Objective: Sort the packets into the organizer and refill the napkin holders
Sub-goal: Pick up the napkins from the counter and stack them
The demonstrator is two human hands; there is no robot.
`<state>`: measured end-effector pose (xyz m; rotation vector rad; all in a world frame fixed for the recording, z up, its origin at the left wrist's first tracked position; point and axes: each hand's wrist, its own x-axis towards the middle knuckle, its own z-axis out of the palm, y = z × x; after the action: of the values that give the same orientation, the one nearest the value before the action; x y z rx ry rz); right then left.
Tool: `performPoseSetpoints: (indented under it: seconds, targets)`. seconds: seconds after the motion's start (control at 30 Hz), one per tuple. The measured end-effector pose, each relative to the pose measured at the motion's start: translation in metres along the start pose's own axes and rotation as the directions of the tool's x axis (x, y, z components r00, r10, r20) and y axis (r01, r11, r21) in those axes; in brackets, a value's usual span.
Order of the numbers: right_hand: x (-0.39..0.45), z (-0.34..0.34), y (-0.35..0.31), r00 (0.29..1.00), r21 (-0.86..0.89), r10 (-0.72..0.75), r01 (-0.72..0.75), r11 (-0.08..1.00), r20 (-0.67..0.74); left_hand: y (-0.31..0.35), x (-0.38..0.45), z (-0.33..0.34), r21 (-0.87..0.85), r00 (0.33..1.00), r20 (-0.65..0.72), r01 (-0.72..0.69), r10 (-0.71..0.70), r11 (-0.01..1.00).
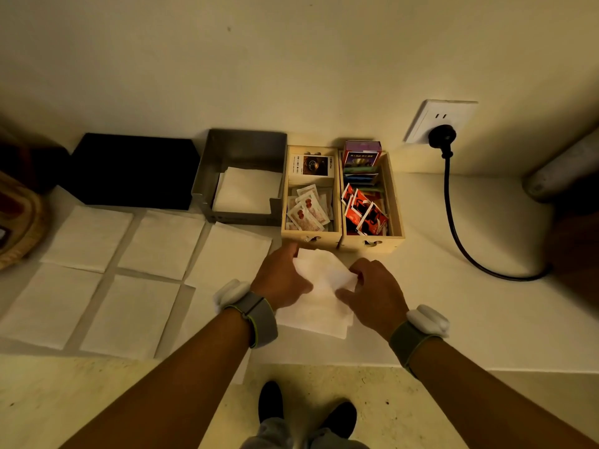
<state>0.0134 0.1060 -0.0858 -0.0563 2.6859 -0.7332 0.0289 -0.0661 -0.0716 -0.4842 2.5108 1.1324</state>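
My left hand (281,276) and my right hand (372,291) both grip a white napkin (319,298) at the counter's front, just below the wooden organizer (338,243). The napkin's top is lifted and bent between my fingers. The organizer's left bin holds white-and-red packets (308,210); its right bin holds red-and-black packets (364,213) and a purple box (361,153). A grey metal napkin holder (241,144) left of the organizer contains a napkin stack (248,189). A black napkin holder (136,171) stands further left.
Several white napkins (160,244) lie flat in rows on the counter's left half. A wicker basket (17,228) sits at the far left edge. A black cord (453,228) runs from the wall socket (442,119) across the counter's right side. A grey cylinder (557,170) lies at far right.
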Motion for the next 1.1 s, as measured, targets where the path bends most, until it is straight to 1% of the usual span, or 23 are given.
performPoseSetpoints:
  seconds: [0.07,0.1,0.17,0.23,0.3,0.33,0.4,0.43,0.5,0.53,0.6,0.67,0.7,0.73,0.77,0.83,0.9,1.03,1.1]
  targets:
    - [-0.004,-0.003,0.001,1.000,0.006,-0.026,0.026,1.000,-0.016,-0.003,-0.002,-0.002,-0.043,0.998,0.001,-0.056,0.056,0.998]
    - [-0.007,-0.006,0.001,0.998,0.002,-0.061,0.061,0.998,-0.031,-0.004,-0.003,-0.004,-0.064,0.996,0.018,-0.085,0.086,0.994]
    - [-0.013,-0.014,-0.001,0.980,0.006,-0.173,0.175,0.985,-0.093,-0.004,-0.006,-0.008,-0.086,0.985,0.067,-0.154,0.160,0.984]
    - [-0.018,-0.024,-0.007,0.938,0.022,-0.309,0.316,0.948,-0.155,-0.001,-0.010,-0.013,-0.110,0.964,0.130,-0.220,0.234,0.969]
    - [-0.022,-0.036,-0.015,0.904,0.042,-0.395,0.406,0.913,-0.162,0.006,-0.014,-0.017,-0.110,0.938,0.162,-0.290,0.305,0.951]
    - [-0.023,-0.041,-0.019,0.905,0.059,-0.402,0.412,0.909,-0.140,0.010,-0.017,-0.020,-0.105,0.927,0.163,-0.324,0.338,0.940]
    - [-0.025,-0.049,-0.025,0.937,0.128,-0.345,0.350,0.928,-0.056,0.019,-0.021,-0.025,-0.135,0.906,0.160,-0.373,0.391,0.918]
    - [-0.026,-0.053,-0.027,0.950,0.188,-0.311,0.305,0.934,0.000,0.021,-0.021,-0.028,-0.168,0.900,0.162,-0.380,0.406,0.910]
    - [-0.026,-0.060,-0.027,0.957,0.350,-0.278,0.234,0.907,0.081,0.024,-0.023,-0.039,-0.256,0.898,0.173,-0.355,0.404,0.899]
    - [-0.026,-0.064,-0.025,0.962,0.447,-0.255,0.187,0.875,0.096,0.022,-0.022,-0.045,-0.311,0.901,0.186,-0.323,0.391,0.894]
    - [-0.028,-0.068,-0.021,0.975,0.633,-0.193,0.080,0.770,0.112,0.012,-0.024,-0.053,-0.430,0.913,0.215,-0.230,0.346,0.873]
    - [-0.030,-0.070,-0.016,0.983,0.739,-0.154,0.032,0.673,0.097,0.004,-0.025,-0.051,-0.499,0.912,0.249,-0.168,0.326,0.850]
    - [-0.030,-0.069,-0.014,0.985,0.764,-0.149,0.027,0.644,0.092,0.003,-0.024,-0.046,-0.501,0.913,0.252,-0.161,0.321,0.850]
    - [-0.031,-0.067,-0.011,0.984,0.773,-0.156,0.034,0.634,0.085,0.004,-0.024,-0.038,-0.500,0.920,0.240,-0.157,0.311,0.852]
    - [-0.032,-0.066,-0.011,0.982,0.761,-0.176,0.063,0.646,0.069,0.006,-0.025,-0.032,-0.502,0.933,0.202,-0.162,0.297,0.849]
    - [-0.032,-0.061,-0.006,0.972,0.698,-0.231,0.137,0.703,0.041,0.010,-0.022,-0.017,-0.502,0.957,0.123,-0.168,0.262,0.849]
    - [-0.032,-0.056,-0.002,0.965,0.624,-0.261,0.191,0.758,0.021,0.011,-0.021,-0.006,-0.461,0.963,0.068,-0.201,0.260,0.865]
    - [-0.028,-0.042,0.006,0.968,0.562,-0.244,0.174,0.809,0.052,0.011,-0.022,0.007,-0.429,0.944,0.090,-0.250,0.317,0.868]
    - [-0.026,-0.036,0.008,0.968,0.544,-0.241,0.166,0.823,0.070,0.011,-0.023,0.014,-0.428,0.942,0.105,-0.247,0.320,0.869]
